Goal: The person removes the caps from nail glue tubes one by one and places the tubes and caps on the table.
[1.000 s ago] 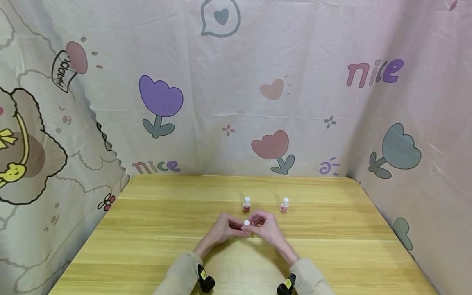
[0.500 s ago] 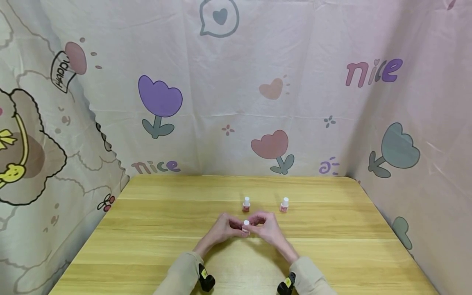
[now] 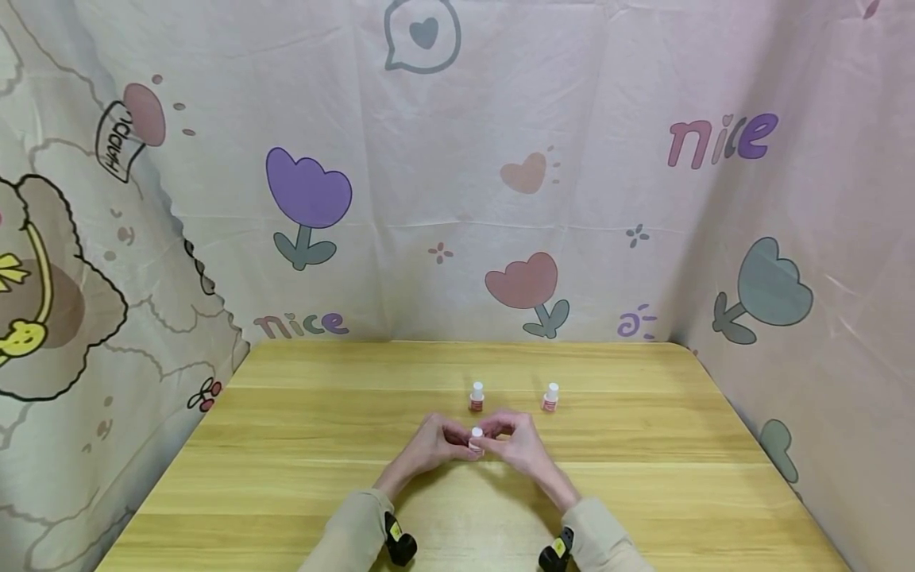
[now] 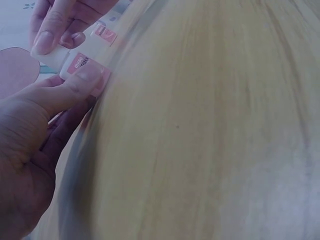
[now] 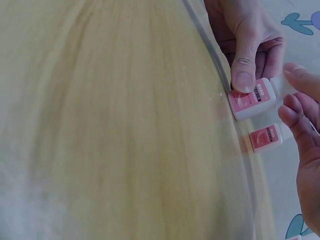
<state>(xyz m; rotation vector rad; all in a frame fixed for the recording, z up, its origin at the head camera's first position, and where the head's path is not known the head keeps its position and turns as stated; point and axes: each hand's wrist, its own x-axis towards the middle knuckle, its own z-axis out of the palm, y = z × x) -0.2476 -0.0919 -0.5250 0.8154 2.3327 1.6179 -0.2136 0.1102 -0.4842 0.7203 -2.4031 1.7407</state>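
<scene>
A small white bottle with a pink label stands near the middle of the table, held by both hands. My left hand pinches its body, the thumb lying across the label. At the white cap my right hand has its thumb and fingers, pinching it from the sides. Fingers cover much of the bottle in the head view. Just beyond the hands stands a second bottle of the same kind, upright and capped. A third such bottle is upright farther right.
The wooden table stretches to a printed fabric backdrop at the back and sides. Black wrist cameras are strapped at both sleeves, the left camera and the right camera.
The hands and the bottle between them stay almost in place. Only a slight leftward shift of the whole head view shows. The other two bottles have not moved.
</scene>
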